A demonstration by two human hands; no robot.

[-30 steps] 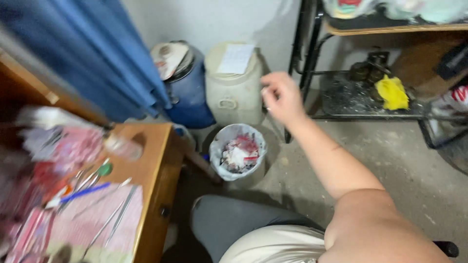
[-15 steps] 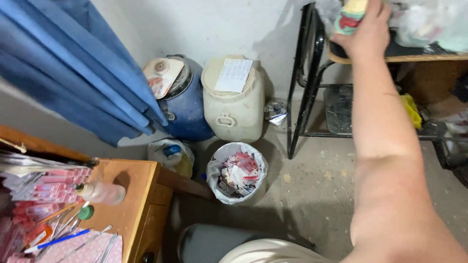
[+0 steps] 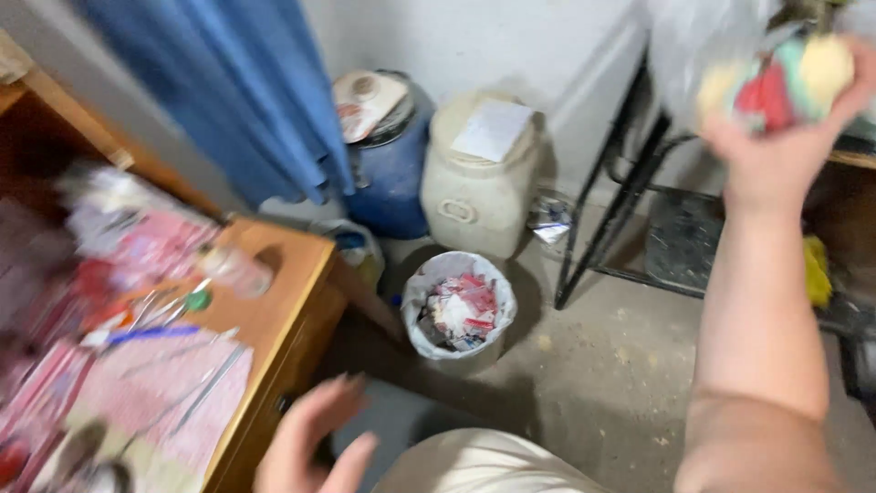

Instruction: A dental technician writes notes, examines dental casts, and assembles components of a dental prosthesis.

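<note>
While the left hand (image 3: pixel 310 443) is spread empty at seven o'clock, a multicoloured bundle (image 3: pixel 776 82) is gripped by the right hand (image 3: pixel 776 146) at two o'clock.

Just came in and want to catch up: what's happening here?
A seated person's right hand is raised by the black metal rack, gripping a soft multicoloured bundle of yellow, red and green. The left hand hovers open and empty near the corner of the wooden table. On the floor between them stands a small lined waste bin full of scraps, in front of a cream container.

White paper label (image 3: pixel 494 129) atop cream tub (image 3: pixel 479 196)
</note>
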